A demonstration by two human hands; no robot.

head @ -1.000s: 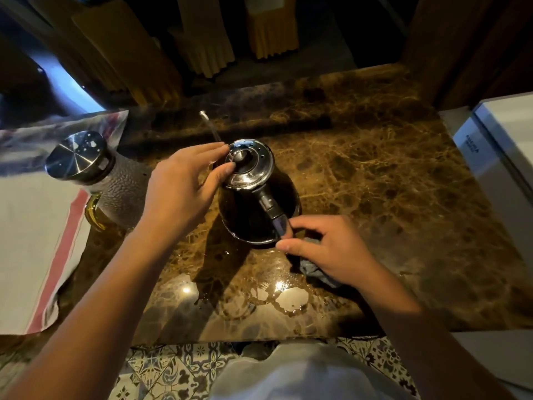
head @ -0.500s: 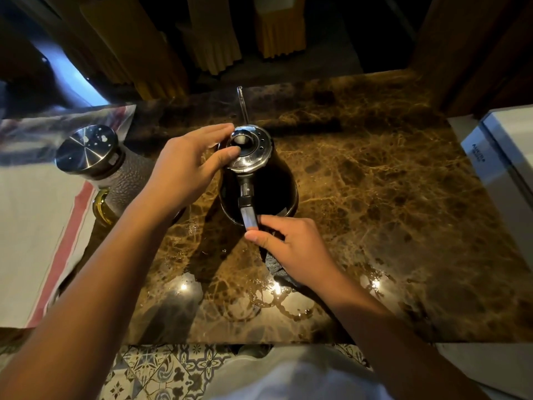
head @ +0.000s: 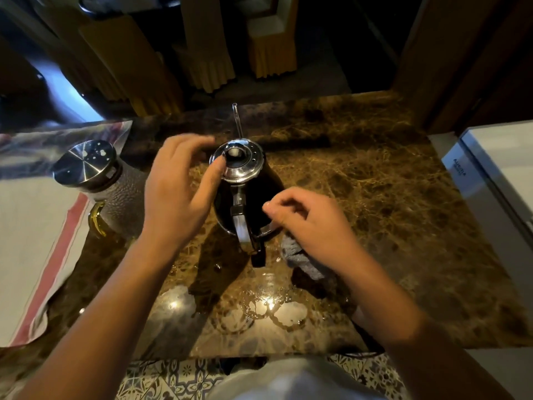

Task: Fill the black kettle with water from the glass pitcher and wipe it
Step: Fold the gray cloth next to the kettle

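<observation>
The black kettle (head: 261, 194) stands on the brown marble counter (head: 389, 241), its thin spout (head: 237, 119) pointing away and its handle (head: 241, 226) toward me. My left hand (head: 176, 192) hovers at its left, thumb touching the rim of the steel lid (head: 245, 166), fingers lifted off. My right hand (head: 311, 223) grips a bunched grey cloth (head: 305, 259) just right of the handle, at the kettle's lower side. The glass pitcher (head: 127, 197) with a steel lid (head: 85, 166) stands to the left, partly behind my left arm.
Water pools and rings (head: 268, 308) shine on the counter near its front edge. A white towel with a red stripe (head: 31, 241) lies at the left. A white box (head: 496, 174) sits off the right edge. Draped chairs stand beyond the counter.
The kettle turned so its handle now faces me. My left fingers lifted off the lid knob, leaving the thumb. My right hand let go of the handle and moved right with the cloth.
</observation>
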